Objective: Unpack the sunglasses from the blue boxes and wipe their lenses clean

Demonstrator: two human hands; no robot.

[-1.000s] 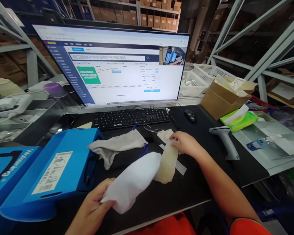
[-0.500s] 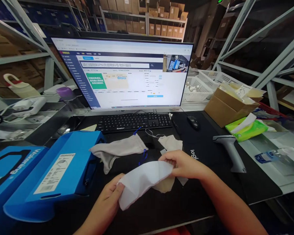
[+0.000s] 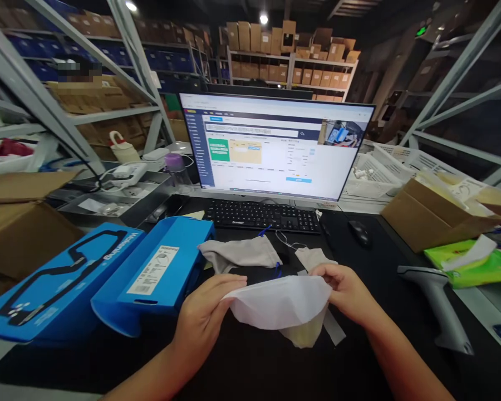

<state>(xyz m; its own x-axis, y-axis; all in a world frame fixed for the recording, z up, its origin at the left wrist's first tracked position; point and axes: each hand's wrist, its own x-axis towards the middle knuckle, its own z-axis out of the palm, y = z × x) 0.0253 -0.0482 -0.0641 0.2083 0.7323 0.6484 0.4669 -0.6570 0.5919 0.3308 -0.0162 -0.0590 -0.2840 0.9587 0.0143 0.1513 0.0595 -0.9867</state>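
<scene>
A thin white sheet (image 3: 281, 305), folded or pouch-like and bowed downward, hangs between my two hands over the black mat. My left hand (image 3: 204, 312) pinches its left end. At its right end my right hand (image 3: 348, 292) grips the edge between thumb and fingers. Whether it is paper or soft foam I cannot tell. Under it a yellowish crumpled piece (image 3: 304, 334) shows in part. Just beyond lies a grey cloth pouch (image 3: 242, 253) with blue drawstrings. A pale cloth-like piece (image 3: 313, 257) with a grey string rests behind my right hand.
Two blue boxes, one flat-topped (image 3: 67, 278) and one with a label (image 3: 154, 267), lie at left. A keyboard (image 3: 261, 216) and monitor (image 3: 271, 161) stand behind. At right are a mouse (image 3: 359, 233), a barcode scanner (image 3: 436, 306), a carton (image 3: 426, 223) and a green tissue pack (image 3: 471, 264).
The view has swung left and up. The white sheet has gone from slanting to nearly level, its underside sagging. My left hand has risen and turned, fingers now over the sheet's end.
</scene>
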